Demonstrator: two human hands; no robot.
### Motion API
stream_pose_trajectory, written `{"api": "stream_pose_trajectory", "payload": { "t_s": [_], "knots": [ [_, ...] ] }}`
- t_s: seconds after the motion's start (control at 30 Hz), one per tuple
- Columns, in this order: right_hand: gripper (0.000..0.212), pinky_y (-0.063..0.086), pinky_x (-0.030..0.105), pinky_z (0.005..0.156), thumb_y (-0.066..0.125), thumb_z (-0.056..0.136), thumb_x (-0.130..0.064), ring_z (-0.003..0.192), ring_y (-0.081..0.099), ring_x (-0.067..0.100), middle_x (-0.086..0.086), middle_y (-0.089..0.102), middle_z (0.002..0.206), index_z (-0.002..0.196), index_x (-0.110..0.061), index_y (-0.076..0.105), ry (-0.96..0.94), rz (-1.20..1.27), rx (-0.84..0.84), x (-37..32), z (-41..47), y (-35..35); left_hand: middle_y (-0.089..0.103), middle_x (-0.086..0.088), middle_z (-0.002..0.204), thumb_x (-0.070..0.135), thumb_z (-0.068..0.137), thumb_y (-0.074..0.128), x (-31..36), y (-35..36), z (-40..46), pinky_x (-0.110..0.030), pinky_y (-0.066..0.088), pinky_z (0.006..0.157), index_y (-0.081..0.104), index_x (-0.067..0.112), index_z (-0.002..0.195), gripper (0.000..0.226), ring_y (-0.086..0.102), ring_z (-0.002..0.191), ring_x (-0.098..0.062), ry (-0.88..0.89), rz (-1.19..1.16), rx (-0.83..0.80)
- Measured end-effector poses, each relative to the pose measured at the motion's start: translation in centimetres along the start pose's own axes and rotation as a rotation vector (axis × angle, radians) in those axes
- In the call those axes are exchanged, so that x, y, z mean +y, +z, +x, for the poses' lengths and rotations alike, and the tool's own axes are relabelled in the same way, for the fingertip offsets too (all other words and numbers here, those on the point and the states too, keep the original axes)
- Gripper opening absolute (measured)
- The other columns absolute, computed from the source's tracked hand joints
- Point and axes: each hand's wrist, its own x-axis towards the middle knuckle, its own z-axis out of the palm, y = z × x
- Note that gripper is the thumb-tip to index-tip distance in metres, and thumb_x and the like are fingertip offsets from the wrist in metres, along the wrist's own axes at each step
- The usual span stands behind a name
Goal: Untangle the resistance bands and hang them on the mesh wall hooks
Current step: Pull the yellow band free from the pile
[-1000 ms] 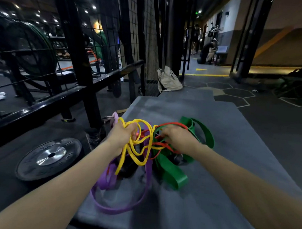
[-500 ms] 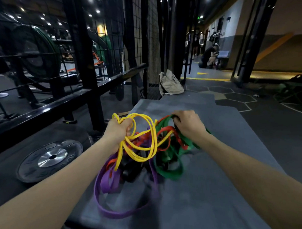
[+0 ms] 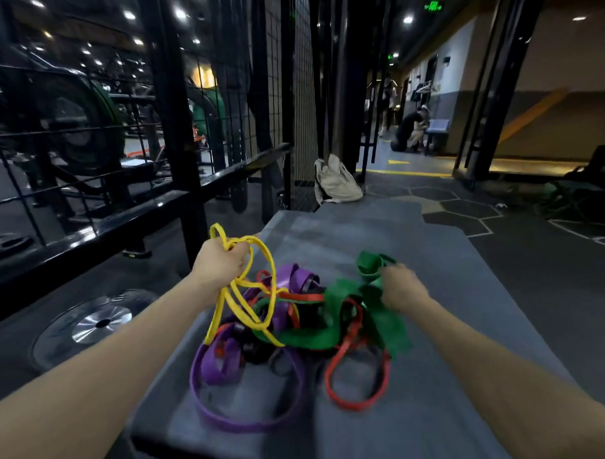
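A tangle of resistance bands lies on a grey padded platform (image 3: 380, 233). My left hand (image 3: 220, 263) grips loops of the thin yellow band (image 3: 266, 265) and holds them up at the left of the pile. My right hand (image 3: 401, 289) grips the wide green band (image 3: 383, 315) at the right side. A purple band (image 3: 249, 423) trails toward me, and a thin red band (image 3: 355, 404) loops in front of the green one. A black band sits buried in the middle. The mesh wall (image 3: 302, 102) stands beyond the platform; I see no hooks on it.
A black rack with horizontal rails (image 3: 129, 214) runs along the left. A weight plate (image 3: 92, 326) lies on the floor at left. A beige bag (image 3: 337, 181) leans at the platform's far end. A person crouches far down the corridor (image 3: 409, 131).
My hands have drawn apart: the left lifted the yellow band up and left, the right pulled the green band to the right. The pile has spread and the red loop has dropped out in front.
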Motion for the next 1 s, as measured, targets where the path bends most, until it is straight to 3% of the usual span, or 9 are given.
{"api": "stream_pose_trajectory", "payload": {
  "t_s": [0.07, 0.13, 0.27, 0.4, 0.5, 0.63, 0.83, 0.93, 1.0],
  "knots": [
    [0.052, 0.034, 0.043, 0.104, 0.05, 0.087, -0.008, 0.128, 0.032, 0.04, 0.019, 0.032, 0.137, 0.137, -0.009, 0.035, -0.253, -0.117, -0.059, -1.4, -0.4, 0.9, 0.03, -0.004, 0.051, 0.014, 0.087, 0.051, 0.0, 0.1, -0.2, -0.029, 0.023, 0.05, 0.031, 0.017, 0.049, 0.042, 0.026, 0.05, -0.018, -0.004, -0.04, -0.034],
    [0.054, 0.033, 0.034, 0.102, 0.056, 0.083, -0.014, 0.121, 0.039, 0.035, 0.017, 0.038, 0.129, 0.135, -0.013, 0.041, -0.511, -0.154, -0.123, -3.5, -1.6, 1.5, 0.03, -0.004, 0.051, 0.015, 0.088, 0.051, -0.1, 0.1, -0.4, -0.029, 0.023, 0.049, 0.031, 0.017, 0.05, 0.042, 0.025, 0.049, -0.018, -0.017, -0.048, -0.051],
    [0.056, 0.036, 0.034, 0.102, 0.065, 0.079, -0.031, 0.117, 0.041, 0.032, 0.013, 0.043, 0.125, 0.13, -0.015, 0.048, -0.7, -0.181, -0.19, -6.8, -3.8, 3.2, 0.032, -0.005, 0.053, 0.015, 0.088, 0.051, -0.2, 0.3, -1.1, -0.023, 0.028, 0.042, 0.035, 0.013, 0.053, 0.039, 0.028, 0.047, -0.018, -0.049, -0.072, -0.032],
    [0.067, 0.036, 0.038, 0.102, 0.057, 0.081, -0.056, 0.118, 0.043, 0.031, 0.015, 0.049, 0.124, 0.122, -0.004, 0.051, -0.756, -0.299, -0.122, -8.8, -4.5, 5.5, 0.032, -0.005, 0.054, 0.012, 0.089, 0.05, -0.5, 0.1, -1.7, -0.025, 0.027, 0.046, 0.035, 0.013, 0.053, 0.039, 0.029, 0.047, -0.017, -0.068, -0.122, -0.036],
    [0.066, 0.036, 0.039, 0.102, 0.06, 0.081, -0.051, 0.121, 0.042, 0.031, 0.016, 0.049, 0.127, 0.123, -0.002, 0.048, -0.719, -0.294, -0.096, -10.4, -4.5, 6.8, 0.032, -0.006, 0.054, 0.012, 0.086, 0.052, -1.2, -0.2, -2.0, -0.032, 0.028, 0.052, 0.037, 0.013, 0.052, 0.037, 0.029, 0.049, -0.018, -0.082, -0.15, -0.034],
    [0.076, 0.037, 0.04, 0.099, 0.066, 0.072, -0.056, 0.126, 0.037, 0.029, 0.011, 0.045, 0.133, 0.13, -0.012, 0.046, -0.689, -0.321, -0.082, -10.8, -4.1, 8.6, 0.033, -0.005, 0.055, 0.015, 0.085, 0.053, -2.1, -0.5, -2.1, -0.039, 0.035, 0.064, 0.041, 0.014, 0.055, 0.032, 0.029, 0.047, -0.018, -0.135, -0.174, -0.034],
    [0.045, 0.036, 0.04, 0.096, 0.055, 0.086, -0.042, 0.124, 0.039, 0.031, 0.01, 0.046, 0.131, 0.122, -0.015, 0.056, -0.639, -0.278, 0.011, -10.6, -4.4, 9.7, 0.034, -0.004, 0.055, 0.012, 0.088, 0.05, -2.8, -0.8, -1.8, -0.038, 0.035, 0.066, 0.044, 0.013, 0.059, 0.029, 0.03, 0.044, -0.015, -0.154, -0.235, -0.015],
    [0.015, 0.05, 0.032, 0.066, 0.071, 0.069, -0.031, 0.088, 0.062, 0.027, 0.003, 0.065, 0.092, 0.078, -0.019, 0.07, -0.691, -0.306, 0.174, -10.0, -4.1, 9.4, 0.033, -0.005, 0.056, 0.012, 0.089, 0.049, -2.8, -1.2, -1.6, -0.022, 0.042, 0.051, 0.043, 0.012, 0.061, 0.029, 0.029, 0.045, -0.016, -0.135, -0.207, 0.003],
    [0.011, 0.05, 0.029, 0.053, 0.064, 0.066, -0.028, 0.068, 0.063, 0.024, 0.0, 0.063, 0.073, 0.062, -0.018, 0.065, -0.663, -0.239, 0.265, -8.5, -3.5, 8.9, 0.032, -0.005, 0.056, 0.012, 0.09, 0.049, -2.6, -1.6, -1.7, -0.015, 0.036, 0.036, 0.039, 0.013, 0.057, 0.035, 0.028, 0.046, -0.017, -0.12, -0.166, 0.02]
  ]
}}
